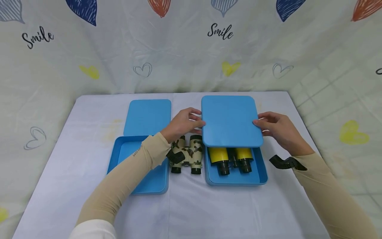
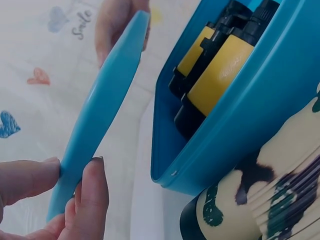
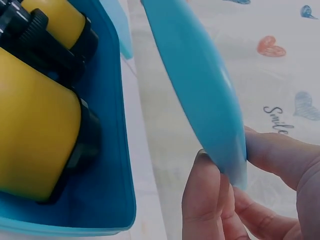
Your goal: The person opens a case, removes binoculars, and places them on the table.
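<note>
A blue lid (image 1: pixel 231 121) hangs tilted above the right blue box (image 1: pixel 238 181), covering the box's far part in the head view. My left hand (image 1: pixel 186 122) pinches its left edge between thumb and fingers. At the right edge my right hand (image 1: pixel 274 127) pinches it the same way. Inside the right box lie yellow and black binoculars (image 1: pixel 219 155), partly hidden by the lid; both wrist views show a gap between lid and box. Camouflage binoculars (image 1: pixel 195 154) rest on the table just left of this box, under my left wrist.
A second blue box (image 1: pixel 159 186) stands uncovered on the left, partly behind my left sleeve. Another blue lid (image 1: pixel 147 116) lies flat beyond it. All stand on a white-covered table (image 1: pixel 191 209), with a printed curtain (image 1: pixel 185 49) behind.
</note>
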`<state>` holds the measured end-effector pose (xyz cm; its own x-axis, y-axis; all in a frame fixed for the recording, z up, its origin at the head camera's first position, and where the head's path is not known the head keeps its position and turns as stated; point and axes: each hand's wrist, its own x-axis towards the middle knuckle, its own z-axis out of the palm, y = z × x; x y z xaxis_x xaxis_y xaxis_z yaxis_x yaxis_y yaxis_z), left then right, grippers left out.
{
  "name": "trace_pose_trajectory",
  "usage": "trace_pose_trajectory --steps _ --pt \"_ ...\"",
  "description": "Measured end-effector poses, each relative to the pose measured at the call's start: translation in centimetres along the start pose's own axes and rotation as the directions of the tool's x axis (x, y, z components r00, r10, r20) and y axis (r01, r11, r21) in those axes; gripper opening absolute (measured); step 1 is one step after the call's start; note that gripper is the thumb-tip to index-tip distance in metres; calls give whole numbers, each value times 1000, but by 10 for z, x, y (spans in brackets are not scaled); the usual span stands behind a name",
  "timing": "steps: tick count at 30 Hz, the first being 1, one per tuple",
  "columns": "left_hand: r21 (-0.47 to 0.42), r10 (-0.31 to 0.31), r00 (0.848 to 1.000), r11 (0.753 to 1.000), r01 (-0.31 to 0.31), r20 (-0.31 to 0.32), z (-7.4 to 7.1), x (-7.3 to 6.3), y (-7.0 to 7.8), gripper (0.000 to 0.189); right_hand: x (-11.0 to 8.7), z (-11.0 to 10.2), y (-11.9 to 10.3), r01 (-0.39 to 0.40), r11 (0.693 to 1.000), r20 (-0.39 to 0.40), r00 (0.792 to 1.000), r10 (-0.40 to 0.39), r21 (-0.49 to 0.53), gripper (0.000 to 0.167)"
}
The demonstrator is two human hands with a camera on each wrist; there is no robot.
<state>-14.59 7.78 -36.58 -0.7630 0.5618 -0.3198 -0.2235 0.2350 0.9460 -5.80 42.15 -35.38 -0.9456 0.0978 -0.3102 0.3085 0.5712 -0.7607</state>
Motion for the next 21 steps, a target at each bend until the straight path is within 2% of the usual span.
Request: trace_pose_trajectory --steps 14,21 --pt "-34 2 1000 999 -2 -2 -6 16 0 55 20 1 1 -3 1000 0 1000 3 12 77" --pt "-24 11 1000 1000 -12 -15 -9 23 -1 53 32 0 5 -9 999 9 1000 9 37 80"
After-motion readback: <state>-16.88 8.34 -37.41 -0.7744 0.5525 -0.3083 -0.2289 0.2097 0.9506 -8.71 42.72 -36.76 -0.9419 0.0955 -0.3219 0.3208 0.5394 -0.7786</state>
